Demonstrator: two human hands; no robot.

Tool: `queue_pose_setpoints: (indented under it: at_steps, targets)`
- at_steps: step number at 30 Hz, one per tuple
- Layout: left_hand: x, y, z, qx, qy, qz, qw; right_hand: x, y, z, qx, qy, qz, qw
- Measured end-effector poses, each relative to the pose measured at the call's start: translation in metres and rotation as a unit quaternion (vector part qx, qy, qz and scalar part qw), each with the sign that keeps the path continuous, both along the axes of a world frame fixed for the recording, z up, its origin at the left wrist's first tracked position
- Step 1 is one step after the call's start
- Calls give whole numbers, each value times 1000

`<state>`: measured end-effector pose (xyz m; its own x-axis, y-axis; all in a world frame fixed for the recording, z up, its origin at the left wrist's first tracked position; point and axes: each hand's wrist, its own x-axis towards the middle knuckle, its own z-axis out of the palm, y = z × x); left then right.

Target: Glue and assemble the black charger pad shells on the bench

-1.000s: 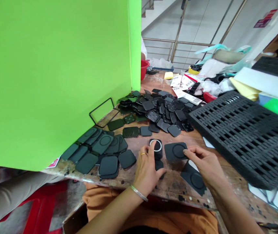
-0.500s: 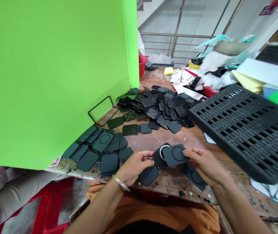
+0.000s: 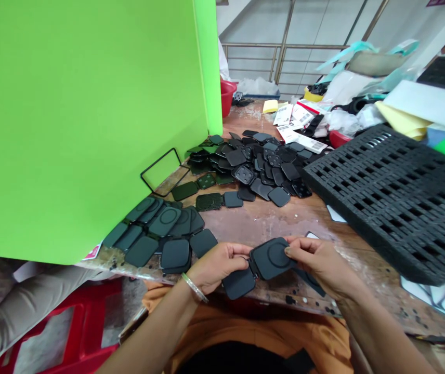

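My left hand is closed on a folding charging pad, two dark square halves joined by a hinge, just above the table's front edge. My right hand pinches the right edge of a dark square cover panel with a ring mark. That panel lies over the pad's right half and hides its face. Beneath my right hand another dark panel rests on the table, partly covered. Left of my hands, several finished-looking dark pads lie overlapping.
A large heap of dark folding pads sits in mid-table. A black slotted foam tray stands at the right, with cards and bags behind it. A tall green board closes off the left, beside a thin black frame. Another person's leg shows lower left.
The cover panel has moved left and down onto the pad's right half, so the white ring there is now hidden. My right hand has moved slightly left with it.
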<state>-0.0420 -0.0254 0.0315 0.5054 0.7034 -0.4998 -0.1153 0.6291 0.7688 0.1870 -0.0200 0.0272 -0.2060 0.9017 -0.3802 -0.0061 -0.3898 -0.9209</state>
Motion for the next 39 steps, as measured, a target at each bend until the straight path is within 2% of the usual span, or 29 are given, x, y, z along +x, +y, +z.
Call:
queue_pose_setpoints:
  at_steps: [4, 19, 28, 39]
  targets:
    - [1, 0, 1, -5, 2, -5, 1000, 0, 0, 2, -2, 7, 4, 1000]
    - [3, -1, 0, -5, 2, -10, 1000, 1, 1, 0, 21, -79, 12, 997]
    - [3, -1, -2, -11, 4, -8, 1000, 0, 1, 0, 28, -80, 4, 996]
    - [4, 0, -4, -11, 8, -2, 1000, -1, 2, -1, 68, -124, 4, 990]
